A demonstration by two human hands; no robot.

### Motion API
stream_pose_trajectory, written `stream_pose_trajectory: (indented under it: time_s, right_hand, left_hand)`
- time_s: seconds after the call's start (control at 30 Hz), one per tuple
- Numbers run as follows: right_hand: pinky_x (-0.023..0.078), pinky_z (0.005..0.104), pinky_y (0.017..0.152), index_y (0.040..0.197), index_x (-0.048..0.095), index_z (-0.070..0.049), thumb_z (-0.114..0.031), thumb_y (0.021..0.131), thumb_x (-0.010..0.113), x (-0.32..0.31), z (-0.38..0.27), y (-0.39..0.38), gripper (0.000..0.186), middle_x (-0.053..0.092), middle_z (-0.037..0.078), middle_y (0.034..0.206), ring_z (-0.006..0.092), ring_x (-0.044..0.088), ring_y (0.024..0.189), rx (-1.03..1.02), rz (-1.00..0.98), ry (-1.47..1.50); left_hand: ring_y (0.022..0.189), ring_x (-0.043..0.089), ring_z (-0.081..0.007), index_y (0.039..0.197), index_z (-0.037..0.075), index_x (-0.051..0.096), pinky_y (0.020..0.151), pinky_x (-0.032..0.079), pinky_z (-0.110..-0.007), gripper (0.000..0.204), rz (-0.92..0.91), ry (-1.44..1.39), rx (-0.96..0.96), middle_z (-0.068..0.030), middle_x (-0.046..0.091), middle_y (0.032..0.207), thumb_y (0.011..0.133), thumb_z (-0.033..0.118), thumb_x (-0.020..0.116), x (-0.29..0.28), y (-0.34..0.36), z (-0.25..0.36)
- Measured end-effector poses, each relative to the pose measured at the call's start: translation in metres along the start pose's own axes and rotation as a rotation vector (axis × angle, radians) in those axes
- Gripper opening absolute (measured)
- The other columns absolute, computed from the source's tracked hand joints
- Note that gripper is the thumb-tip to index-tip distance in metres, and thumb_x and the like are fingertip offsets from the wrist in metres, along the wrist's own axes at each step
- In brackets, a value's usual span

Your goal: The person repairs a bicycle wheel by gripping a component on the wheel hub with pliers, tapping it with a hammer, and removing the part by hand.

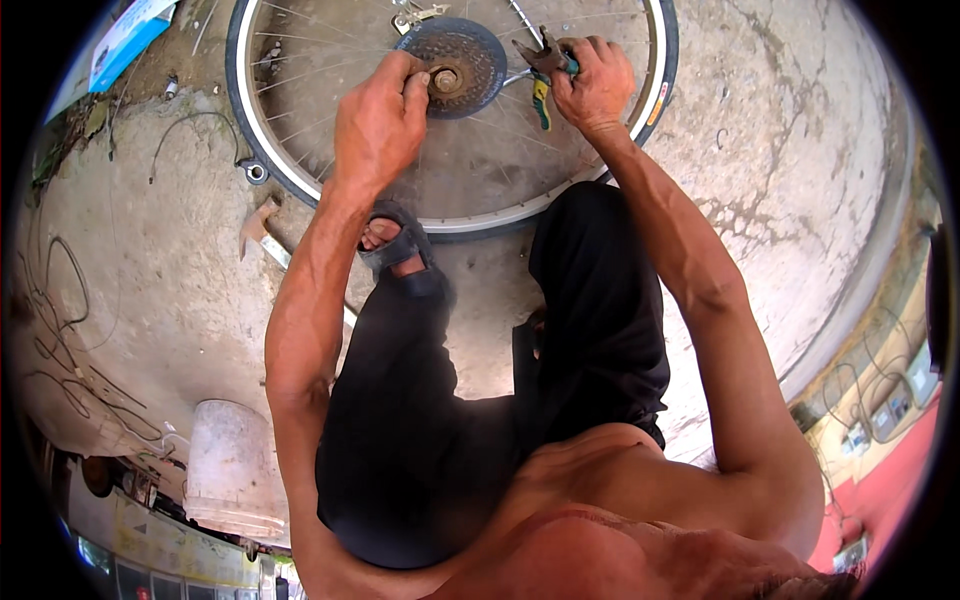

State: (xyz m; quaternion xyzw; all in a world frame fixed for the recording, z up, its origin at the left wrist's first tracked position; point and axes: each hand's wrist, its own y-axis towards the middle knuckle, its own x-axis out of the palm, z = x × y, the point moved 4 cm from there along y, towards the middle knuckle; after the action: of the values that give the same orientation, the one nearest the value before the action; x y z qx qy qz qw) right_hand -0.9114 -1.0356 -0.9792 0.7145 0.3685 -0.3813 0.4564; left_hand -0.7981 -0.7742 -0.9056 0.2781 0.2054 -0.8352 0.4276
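A bicycle wheel (490,221) lies on its side on the concrete, with a dark, rusty sprocket cluster (480,55) at its hub. My left hand (378,125) is closed in a pinch at the left of the axle nut (445,80); whatever is between thumb and forefinger is too small to name. Over the right part of the wheel, my right hand (597,82) grips a pair of pliers (541,93) with green and yellow handles. Their jaws point up and left, apart from the sprockets, and the palm hides part of the handles.
A hammer (258,228) lies left of my sandalled foot (400,245), near a small metal ring (257,172). A whitish bucket (233,465) stands at the lower left, below loose cables (75,350). A blue and white box (130,42) is at the upper left.
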Motion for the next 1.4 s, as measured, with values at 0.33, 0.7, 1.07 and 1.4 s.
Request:
stream_pose_trajectory:
  time_s: [0.33, 0.7, 1.07, 1.4]
  right_hand:
    - [0.049, 0.0451, 0.075, 0.098, 0.074, -0.018, -0.022, 0.069, 0.076, -0.004, -0.001, 0.002, 0.030, 0.065, 0.005, 0.092, 0.0322, 0.062, 0.088, -0.015, -0.003, -0.004]
    - [0.049, 0.0453, 0.074, 0.094, 0.073, -0.019, -0.024, 0.066, 0.077, 0.001, 0.002, -0.001, 0.029, 0.064, 0.004, 0.090, 0.0312, 0.062, 0.088, -0.011, 0.017, -0.001]
    - [0.048, 0.0459, 0.074, 0.094, 0.072, -0.018, -0.025, 0.066, 0.077, 0.002, 0.002, -0.001, 0.029, 0.063, 0.005, 0.090, 0.0322, 0.061, 0.088, -0.015, 0.020, 0.009]
    - [0.051, 0.0444, 0.077, 0.102, 0.072, -0.018, -0.018, 0.068, 0.072, -0.002, -0.002, -0.002, 0.033, 0.066, 0.006, 0.094, 0.0338, 0.062, 0.090, -0.006, -0.006, 0.002]
  left_hand:
    - [0.085, 0.074, -0.0345, 0.112, 0.004, 0.068, 0.076, 0.056, -0.042, 0.019, -0.088, -0.001, 0.024, -0.0219, 0.073, 0.093, 0.102, 0.019, 0.062, -0.002, 0.008, 0.001]
    - [0.084, 0.070, -0.0396, 0.111, 0.006, 0.066, 0.075, 0.054, -0.043, 0.015, -0.112, -0.009, 0.180, -0.0204, 0.071, 0.092, 0.102, 0.017, 0.062, 0.000, 0.020, 0.005]
    - [0.089, 0.067, -0.0474, 0.106, 0.007, 0.066, 0.077, 0.052, -0.057, 0.016, -0.478, 0.248, 0.397, -0.0224, 0.071, 0.091, 0.094, 0.016, 0.060, 0.000, 0.059, 0.026]
    - [0.068, 0.064, -0.0289, 0.109, 0.002, 0.067, 0.067, 0.051, -0.043, 0.019, -0.221, 0.017, 0.335, -0.0135, 0.065, 0.075, 0.103, 0.018, 0.059, -0.029, 0.039, 0.020]
